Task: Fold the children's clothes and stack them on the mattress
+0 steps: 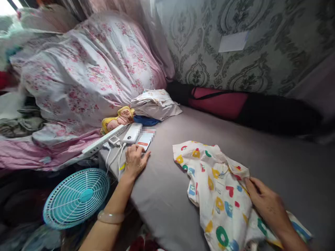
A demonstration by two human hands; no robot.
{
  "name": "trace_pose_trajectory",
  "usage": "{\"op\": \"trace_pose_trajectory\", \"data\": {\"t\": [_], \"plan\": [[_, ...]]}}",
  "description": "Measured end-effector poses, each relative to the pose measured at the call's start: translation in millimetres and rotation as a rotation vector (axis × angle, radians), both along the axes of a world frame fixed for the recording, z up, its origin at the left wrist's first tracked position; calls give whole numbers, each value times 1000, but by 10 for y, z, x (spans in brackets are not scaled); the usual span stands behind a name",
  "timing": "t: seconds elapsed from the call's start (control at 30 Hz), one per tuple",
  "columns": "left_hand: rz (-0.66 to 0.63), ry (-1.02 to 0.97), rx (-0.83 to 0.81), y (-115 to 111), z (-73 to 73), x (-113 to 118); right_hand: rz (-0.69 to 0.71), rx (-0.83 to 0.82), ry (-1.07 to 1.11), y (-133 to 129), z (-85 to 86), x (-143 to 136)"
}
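Note:
A small white shirt point(218, 184) printed with yellow, red, green and blue shapes lies crumpled on the grey bed sheet. My right hand point(269, 205) pinches the shirt's right edge between thumb and fingers. My left hand point(134, 161) rests at the near end of a phone point(144, 139), its fingertips on the lower screen and its thumb apart on the sheet. The phone's screen is lit and partly blurred. Beside it lies a white power bank point(132, 133). A pale bangle point(111, 217) circles my left wrist.
A power strip point(104, 140) with a charger point(114, 140) and white cables lies at the bed's left edge. Folded clothes point(156, 103) and a yellow plush toy point(117, 121) sit behind. A black and pink long bag point(217, 103) lines the wall. A turquoise fan point(78, 197) stands lower left.

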State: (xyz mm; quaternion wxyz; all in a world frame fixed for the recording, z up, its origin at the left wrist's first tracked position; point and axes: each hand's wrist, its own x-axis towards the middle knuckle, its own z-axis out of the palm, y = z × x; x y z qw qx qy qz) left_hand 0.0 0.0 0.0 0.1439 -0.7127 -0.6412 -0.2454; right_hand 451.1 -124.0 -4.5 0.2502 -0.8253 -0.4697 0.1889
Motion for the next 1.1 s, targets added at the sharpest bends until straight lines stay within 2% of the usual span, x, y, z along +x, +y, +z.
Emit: {"op": "trace_pose_trajectory", "data": {"t": [1.1], "plan": [[-5,11,-14,-17,32,8,-4,46,-47,-24,-18,7]]}}
